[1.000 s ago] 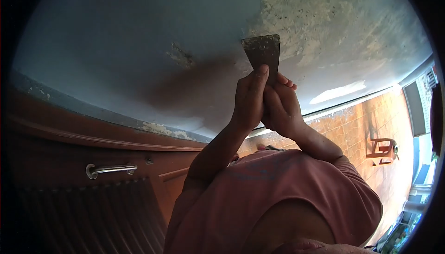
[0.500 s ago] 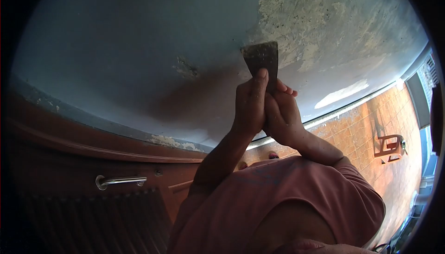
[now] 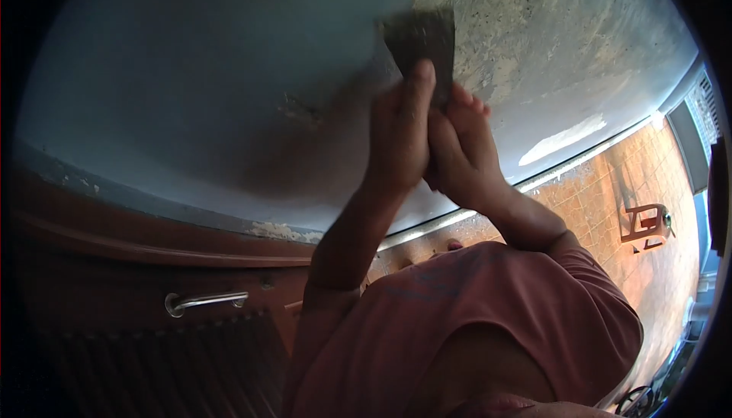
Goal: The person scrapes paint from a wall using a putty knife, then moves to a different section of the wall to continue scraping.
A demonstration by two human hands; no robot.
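Both my hands are raised together at a painted wall (image 3: 191,98), closed around a putty knife with a wide, dark, flared blade (image 3: 424,40). My left hand (image 3: 398,139) grips it with the thumb laid along the lower blade. My right hand (image 3: 469,155) is wrapped close against the left, its fingertips showing on the right side of the blade. The handle is hidden inside the hands. The blade's wide edge is blurred and lies at the border between smooth blue-grey paint and a rough, scraped patch (image 3: 526,36).
A brown door (image 3: 114,281) with a metal handle (image 3: 207,301) is at lower left. A small chipped spot (image 3: 299,109) marks the wall left of my hands. To the right, a reddish-brown plastic stool or chair (image 3: 644,227) is on the orange tiled floor (image 3: 587,212).
Both hands and the putty knife have moved up in the view along the wall, slightly to the left. The blade is now blurred. My grip looks the same.
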